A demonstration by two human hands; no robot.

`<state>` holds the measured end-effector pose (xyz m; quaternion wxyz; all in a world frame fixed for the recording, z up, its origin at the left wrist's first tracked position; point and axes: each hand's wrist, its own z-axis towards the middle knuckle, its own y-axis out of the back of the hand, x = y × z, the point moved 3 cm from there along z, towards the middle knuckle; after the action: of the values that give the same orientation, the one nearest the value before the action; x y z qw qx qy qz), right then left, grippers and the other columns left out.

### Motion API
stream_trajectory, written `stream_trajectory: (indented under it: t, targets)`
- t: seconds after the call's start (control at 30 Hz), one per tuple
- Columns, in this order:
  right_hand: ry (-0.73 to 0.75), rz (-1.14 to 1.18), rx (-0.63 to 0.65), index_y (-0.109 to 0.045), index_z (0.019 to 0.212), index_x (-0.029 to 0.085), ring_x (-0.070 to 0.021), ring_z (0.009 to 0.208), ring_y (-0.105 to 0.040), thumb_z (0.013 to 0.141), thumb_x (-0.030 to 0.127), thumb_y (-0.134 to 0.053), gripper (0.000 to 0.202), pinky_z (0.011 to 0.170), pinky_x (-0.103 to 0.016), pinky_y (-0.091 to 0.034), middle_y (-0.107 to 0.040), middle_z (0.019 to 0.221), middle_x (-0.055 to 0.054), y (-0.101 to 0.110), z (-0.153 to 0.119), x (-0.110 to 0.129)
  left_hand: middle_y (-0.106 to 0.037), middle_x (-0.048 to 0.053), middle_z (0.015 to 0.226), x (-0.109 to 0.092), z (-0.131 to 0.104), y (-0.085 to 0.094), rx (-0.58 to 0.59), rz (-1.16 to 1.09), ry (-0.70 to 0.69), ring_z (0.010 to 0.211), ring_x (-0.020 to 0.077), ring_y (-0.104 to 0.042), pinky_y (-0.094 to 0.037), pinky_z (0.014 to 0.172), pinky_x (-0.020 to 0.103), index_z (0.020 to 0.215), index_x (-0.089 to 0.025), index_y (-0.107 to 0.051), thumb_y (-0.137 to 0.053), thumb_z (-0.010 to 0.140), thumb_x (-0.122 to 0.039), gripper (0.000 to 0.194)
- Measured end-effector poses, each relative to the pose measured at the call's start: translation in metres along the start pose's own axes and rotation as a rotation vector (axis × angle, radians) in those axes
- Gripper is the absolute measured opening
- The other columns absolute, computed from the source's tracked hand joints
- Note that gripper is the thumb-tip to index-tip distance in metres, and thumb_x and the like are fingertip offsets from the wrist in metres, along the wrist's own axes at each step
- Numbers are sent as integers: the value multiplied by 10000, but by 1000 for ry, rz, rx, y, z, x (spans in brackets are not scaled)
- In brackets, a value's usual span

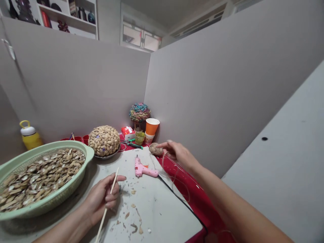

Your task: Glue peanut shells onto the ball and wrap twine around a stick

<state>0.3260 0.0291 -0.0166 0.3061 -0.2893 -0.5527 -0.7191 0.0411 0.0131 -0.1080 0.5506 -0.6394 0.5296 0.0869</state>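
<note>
Clock centred on the pink glue gun [146, 171], as I read it from my remote view. Left hand [107, 195] at 8 o'clock: fingers curled around a thin stick [113, 185], one digit extended toward 3 o'clock. The stick is pale, straight, smooth and plain, slanted from about 1 to 7 o'clock, its upper end projecting above the hand. Right hand [178, 153] at 2 o'clock: fingers loosely extended toward the twine ball [155, 149], thumb side partly hidden; I cannot tell whether it pinches the strand. Twine ball at 1 o'clock, near the corner of the white board [152, 206]: tan-brown, small, rounded, wound in fine fibrous turns. I note its loose twine [188, 194] looping thinly over the red cloth [183, 179] toward 4 o'clock. Fingertips are at the ball's right edge; contact unclear to me. Glue gun lies on the board, black cord [182, 199] running toward 4 o'clock. Peanut-covered dome [104, 140] at 10 o'clock; pale green basket [87, 153] of shells [45, 175] at 9; green-handled pliers [135, 145] at 11; orange cup [152, 127] at 12. Brown scraps [134, 227] litter the board at 6 to 7.
</note>
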Motion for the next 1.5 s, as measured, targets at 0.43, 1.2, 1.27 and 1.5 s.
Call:
stream_trajectory:
  t: [0.43,1.2,1.27,1.5]
  targets:
    - [230,409,428,-626,1074,144,-115,593,-386,883,256,-517,247,543,-243,-316,-458,693,24,-98,-54,72,-417,-79,487,4,-18,-13,241,173,64,378,9,-125,-78,349,145,852,-114,-651,-657,815,-455,344]
    - [123,442,450,-612,663,136,-94,565,-373,818,239,-592,187,521,-219,-301,-448,579,45,-112,-42,28,-466,-48,482,6,-3,-5,100,205,111,352,10,-143,-81,334,145,691,-144,-550,-580,875,-445,353]
    - [99,505,395,-611,665,135,-94,556,-356,802,283,-621,202,513,-224,-286,-437,573,46,-107,-35,23,-465,-38,472,6,-1,-4,103,156,137,344,14,-148,-93,327,143,663,-150,-535,-503,910,-471,406]
    - [111,646,445,-699,739,112,-100,563,-404,738,378,-731,268,532,-234,-320,-534,599,12,-92,-14,7,-537,-19,566,4,2,0,51,147,123,360,0,-169,-114,328,126,832,-118,-620,-550,906,-360,263]
